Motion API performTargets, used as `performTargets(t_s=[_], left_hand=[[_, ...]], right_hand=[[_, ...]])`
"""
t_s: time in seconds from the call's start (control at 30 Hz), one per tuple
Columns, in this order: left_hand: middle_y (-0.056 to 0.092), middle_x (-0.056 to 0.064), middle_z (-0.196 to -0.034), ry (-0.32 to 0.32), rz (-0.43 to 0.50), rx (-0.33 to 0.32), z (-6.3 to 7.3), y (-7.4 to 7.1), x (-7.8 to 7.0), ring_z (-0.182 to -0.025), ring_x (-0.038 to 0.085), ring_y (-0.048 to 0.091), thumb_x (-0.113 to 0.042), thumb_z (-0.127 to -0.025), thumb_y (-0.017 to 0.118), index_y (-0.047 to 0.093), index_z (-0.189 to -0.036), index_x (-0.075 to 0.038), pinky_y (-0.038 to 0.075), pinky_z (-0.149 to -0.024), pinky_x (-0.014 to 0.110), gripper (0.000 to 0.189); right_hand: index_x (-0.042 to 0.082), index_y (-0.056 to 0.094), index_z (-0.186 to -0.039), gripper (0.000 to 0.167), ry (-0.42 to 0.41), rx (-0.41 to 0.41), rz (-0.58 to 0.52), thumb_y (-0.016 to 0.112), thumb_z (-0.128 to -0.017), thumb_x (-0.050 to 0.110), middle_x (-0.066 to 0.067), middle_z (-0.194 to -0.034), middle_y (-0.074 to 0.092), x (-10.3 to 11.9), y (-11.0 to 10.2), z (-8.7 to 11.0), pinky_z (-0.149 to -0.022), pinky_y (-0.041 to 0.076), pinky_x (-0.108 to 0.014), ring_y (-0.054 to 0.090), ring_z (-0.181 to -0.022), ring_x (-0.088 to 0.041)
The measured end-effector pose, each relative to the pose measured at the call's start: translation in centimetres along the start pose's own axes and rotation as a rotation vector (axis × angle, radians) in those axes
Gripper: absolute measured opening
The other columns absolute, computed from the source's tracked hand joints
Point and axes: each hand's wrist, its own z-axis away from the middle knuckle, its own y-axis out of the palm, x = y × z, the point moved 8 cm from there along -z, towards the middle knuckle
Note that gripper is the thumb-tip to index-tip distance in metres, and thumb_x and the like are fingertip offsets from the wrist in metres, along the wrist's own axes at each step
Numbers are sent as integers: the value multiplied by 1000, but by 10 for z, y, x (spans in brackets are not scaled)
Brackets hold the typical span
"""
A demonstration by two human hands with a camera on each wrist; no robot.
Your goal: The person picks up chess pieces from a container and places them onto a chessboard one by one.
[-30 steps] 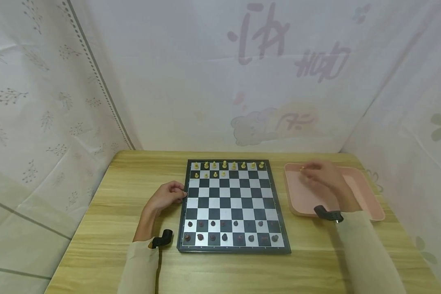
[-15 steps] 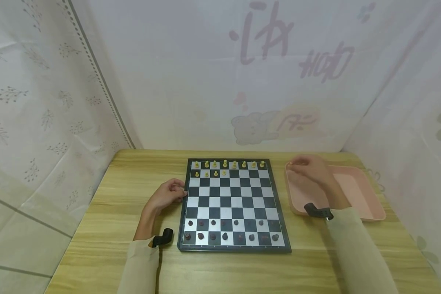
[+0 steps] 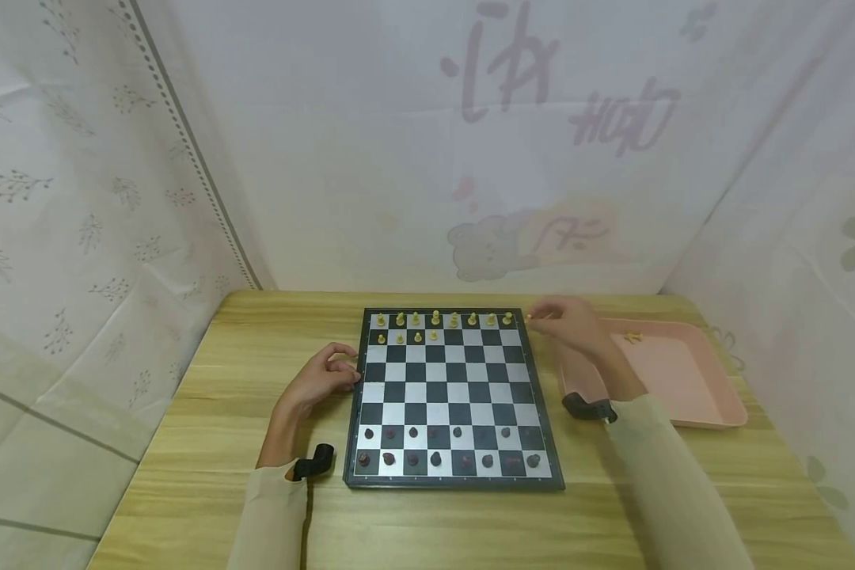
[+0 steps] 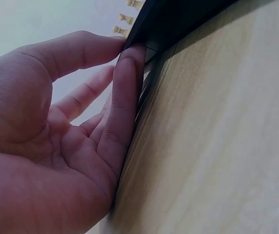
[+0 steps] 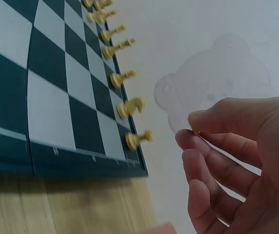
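A black-and-white chessboard [image 3: 446,393] lies on the table. Yellow chess pieces [image 3: 435,318] fill its far row, with several yellow pawns [image 3: 417,338] on the left of the row before it. Dark pieces [image 3: 436,459] stand in the two near rows. My left hand [image 3: 322,378] pinches the board's left edge between thumb and finger, also seen in the left wrist view. Beyond the board's far right corner, my right hand [image 3: 573,323] pinches a small yellow chess piece [image 5: 196,132], mostly hidden by the fingertips. A yellow rook [image 5: 138,140] stands on the nearest corner square in the right wrist view.
A pink tray [image 3: 691,372] sits right of the board, partly under my right forearm. A few yellow pieces [image 3: 634,337] lie at its far side. The wooden table [image 3: 427,526] ends at a pale curtain [image 3: 356,198] behind.
My right hand has moved left from over the pink tray to the board's far right corner, carrying the yellow piece. Yellow pieces in the tray have come into sight. The left hand stays at the board's edge.
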Motion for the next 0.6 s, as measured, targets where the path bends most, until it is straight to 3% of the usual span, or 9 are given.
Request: performTargets(t_s=[0.27,0.6], left_hand=[[77,10,-94,13,3,7,-1,0,-1,-84,16,71,6,-99,70,55,-137,6,56,-78,27,40],[77,11,-95,14,17,19,0,2,-2,-86,16,71,6,-98,71,54,-137,7,57,-79,26,42]], right_hand=[[1,77,-117,19,-32,24,-15,78,-102,14,-16,-115,77,18,21,-9,-94,55,-54,70,-110,-38],[3,78,-114,15,-62,43,-34,78,-101,11,-12,-111,78,36,42,-18,-88,59,-46,73,-102,-32]])
